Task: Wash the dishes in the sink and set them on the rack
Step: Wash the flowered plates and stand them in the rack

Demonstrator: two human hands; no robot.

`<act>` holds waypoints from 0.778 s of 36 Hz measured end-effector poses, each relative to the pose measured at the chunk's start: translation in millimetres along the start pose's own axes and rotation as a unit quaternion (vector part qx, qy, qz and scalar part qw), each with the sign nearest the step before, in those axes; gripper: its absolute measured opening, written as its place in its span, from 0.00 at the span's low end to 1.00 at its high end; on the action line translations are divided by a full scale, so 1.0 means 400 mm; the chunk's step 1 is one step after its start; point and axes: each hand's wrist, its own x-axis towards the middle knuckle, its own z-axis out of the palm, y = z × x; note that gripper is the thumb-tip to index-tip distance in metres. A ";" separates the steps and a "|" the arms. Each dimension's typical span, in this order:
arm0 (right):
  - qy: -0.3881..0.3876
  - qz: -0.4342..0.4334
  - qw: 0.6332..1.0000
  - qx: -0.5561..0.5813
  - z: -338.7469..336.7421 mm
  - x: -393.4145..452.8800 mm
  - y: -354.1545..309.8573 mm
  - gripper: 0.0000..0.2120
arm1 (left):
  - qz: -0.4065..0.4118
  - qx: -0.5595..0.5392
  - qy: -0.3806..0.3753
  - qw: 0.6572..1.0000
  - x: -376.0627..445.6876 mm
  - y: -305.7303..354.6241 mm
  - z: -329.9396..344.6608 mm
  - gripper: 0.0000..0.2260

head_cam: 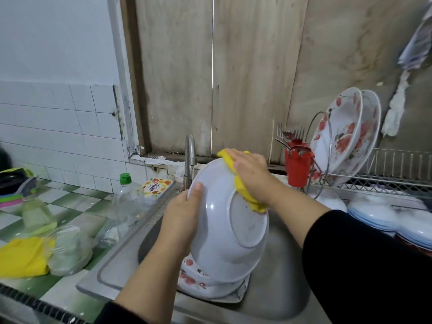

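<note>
**Scrubbing the white bowl over the sink**

My left hand [184, 213] grips the rim of a white bowl [224, 232], thumb curled over its edge, holding it tilted with its underside towards me above the steel sink [275, 272]. My right hand [253, 176] presses a yellow sponge cloth [243, 188] flat against the bowl's upper rim, fingers spread over it. Beneath the bowl, flowered dishes [198, 284] are stacked in the sink. The tap [190, 155] stands just behind. On the wire rack [392, 174] to my right, two flowered plates [343, 134] stand upright beside a red cutlery holder [297, 167].
</note>
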 end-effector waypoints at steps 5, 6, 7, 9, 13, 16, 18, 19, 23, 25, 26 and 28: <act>0.005 0.130 0.976 0.176 -0.008 -0.072 0.071 0.20 | -0.047 -0.153 0.026 0.987 0.023 -0.011 -0.016 0.12; 0.008 0.124 0.973 0.193 0.005 -0.096 0.083 0.20 | -0.057 -0.191 0.034 0.979 0.028 -0.014 -0.016 0.12; 0.020 0.126 0.971 0.201 0.023 -0.119 0.086 0.20 | -0.067 -0.220 0.043 0.972 0.032 -0.018 -0.015 0.11; 0.076 0.136 0.964 0.215 0.061 -0.161 0.076 0.22 | -0.080 -0.257 0.067 0.961 0.036 -0.023 -0.008 0.11; 0.166 0.117 0.951 0.232 0.111 -0.260 -0.027 0.30 | -0.114 -0.278 0.105 0.948 0.026 -0.031 0.029 0.12; 0.169 0.001 0.982 0.088 0.155 -0.295 -0.057 0.29 | -0.127 -0.243 0.124 0.954 0.015 -0.030 0.056 0.13; 0.170 -0.053 0.984 0.014 0.164 -0.294 -0.061 0.25 | -0.122 -0.217 0.125 0.960 0.005 -0.023 0.068 0.14; 0.164 -0.068 0.984 0.001 0.157 -0.288 -0.064 0.25 | -0.118 -0.208 0.122 0.963 -0.002 -0.017 0.071 0.14; 0.132 -0.123 0.983 -0.018 0.095 -0.234 -0.065 0.26 | -0.074 -0.140 0.111 0.981 -0.023 0.010 0.071 0.27; 0.119 -0.164 0.978 -0.046 0.062 -0.203 -0.073 0.26 | -0.056 -0.113 0.104 0.987 -0.026 0.020 0.066 0.32; 0.112 -0.194 0.973 -0.065 0.046 -0.186 -0.080 0.26 | -0.040 -0.093 0.101 0.990 -0.029 0.025 0.065 0.31; 0.089 -0.259 0.956 -0.101 0.019 -0.150 -0.094 0.27 | 0.011 -0.083 0.079 0.993 -0.034 0.024 0.065 0.26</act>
